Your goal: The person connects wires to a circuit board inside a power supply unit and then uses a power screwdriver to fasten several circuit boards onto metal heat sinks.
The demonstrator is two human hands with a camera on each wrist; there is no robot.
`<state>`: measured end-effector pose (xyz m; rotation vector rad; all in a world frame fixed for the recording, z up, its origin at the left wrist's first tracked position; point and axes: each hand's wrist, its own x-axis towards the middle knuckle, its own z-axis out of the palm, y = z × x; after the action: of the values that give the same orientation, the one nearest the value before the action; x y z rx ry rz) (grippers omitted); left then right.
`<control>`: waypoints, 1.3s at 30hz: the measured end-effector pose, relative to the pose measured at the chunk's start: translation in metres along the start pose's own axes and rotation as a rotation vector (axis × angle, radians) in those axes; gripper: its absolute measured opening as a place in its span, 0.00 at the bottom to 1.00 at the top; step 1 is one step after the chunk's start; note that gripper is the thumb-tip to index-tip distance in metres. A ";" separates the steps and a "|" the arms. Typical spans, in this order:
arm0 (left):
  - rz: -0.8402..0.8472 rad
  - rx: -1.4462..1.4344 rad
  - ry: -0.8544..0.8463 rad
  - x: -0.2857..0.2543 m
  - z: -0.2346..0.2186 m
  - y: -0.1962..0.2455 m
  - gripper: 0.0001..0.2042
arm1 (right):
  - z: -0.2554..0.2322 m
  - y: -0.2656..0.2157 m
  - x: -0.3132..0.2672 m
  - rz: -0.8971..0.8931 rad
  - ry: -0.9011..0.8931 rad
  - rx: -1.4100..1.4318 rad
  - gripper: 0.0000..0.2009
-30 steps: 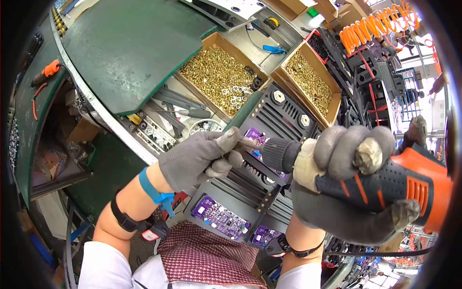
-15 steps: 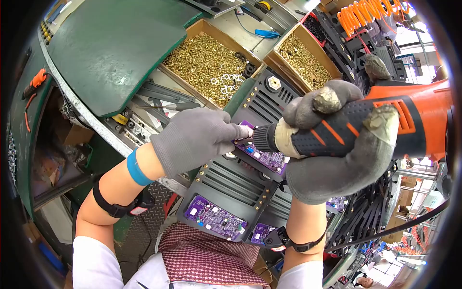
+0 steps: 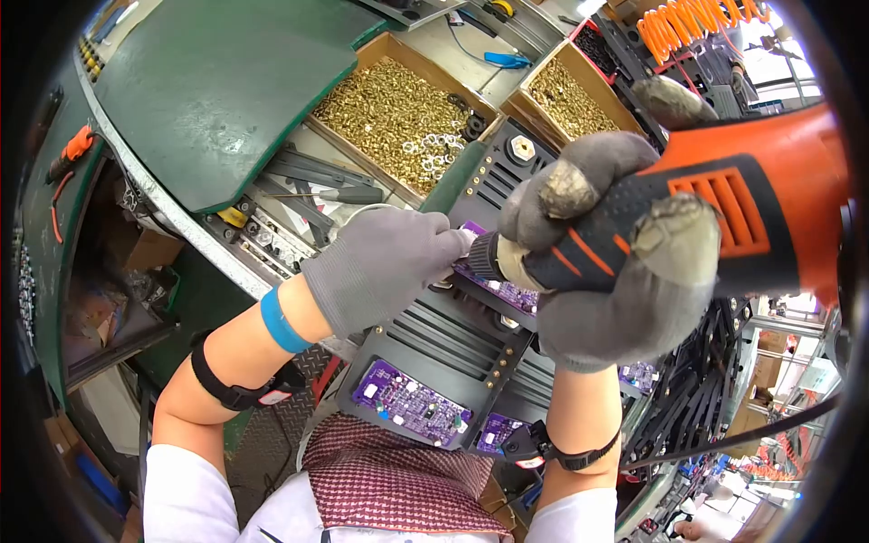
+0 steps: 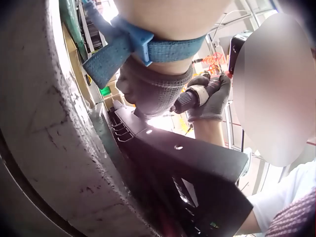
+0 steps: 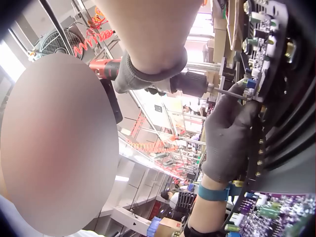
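At the person's lap, nearest of all, a checked cloth (image 3: 398, 480) covers the knees, and just above it a black finned panel (image 3: 444, 348) leans up against the bench edge, tilted toward the worker so its face can be reached from the seat. Purple circuit boards (image 3: 409, 405) sit on that panel, one at about six o'clock from the hands and another right under them. The right hand (image 3: 615, 281), gloved in grey, is wrapped tight around the grip of an orange and black power screwdriver (image 3: 724, 217), held nearly level so its nose (image 3: 493, 256) points at nine o'clock into the upper board. The left hand (image 3: 385, 267), also gloved, comes in from eight o'clock with its fingertips pinched at the driver's bit (image 5: 232, 92), apparently steadying the bit or a small fastener there; what exactly it pinches is hidden. Beyond, at eleven to twelve o'clock, two open cardboard boxes of brass fasteners (image 3: 394, 113) stand within arm's reach, likely stock for this work. A green mat (image 3: 217, 90) lies at ten o'clock, and an orange coiled hose (image 3: 697, 23) hangs far off at one o'clock. No brand, label or writing is legible anywhere.
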<state>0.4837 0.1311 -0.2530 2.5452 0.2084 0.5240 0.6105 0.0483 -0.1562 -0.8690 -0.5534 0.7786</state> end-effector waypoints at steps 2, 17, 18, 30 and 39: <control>-0.023 -0.007 -0.006 0.002 -0.001 0.001 0.10 | 0.001 0.000 -0.002 0.044 -0.005 0.039 0.23; -1.015 -1.648 0.141 -0.090 -0.054 0.075 0.16 | -0.001 -0.068 -0.104 -0.258 -0.183 -0.099 0.26; -0.990 -1.620 0.112 -0.095 -0.051 0.083 0.16 | -0.004 -0.067 -0.114 -0.265 -0.190 -0.054 0.26; -0.923 -1.772 -0.055 -0.101 -0.017 0.135 0.17 | -0.007 -0.065 -0.147 -0.359 -0.310 0.114 0.24; -0.797 -1.627 -0.046 -0.104 -0.013 0.130 0.13 | 0.000 -0.070 -0.147 -0.450 -0.086 -0.029 0.26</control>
<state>0.3890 0.0010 -0.2082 0.7688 0.4794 0.1322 0.5480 -0.0960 -0.1158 -0.7032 -0.8043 0.3983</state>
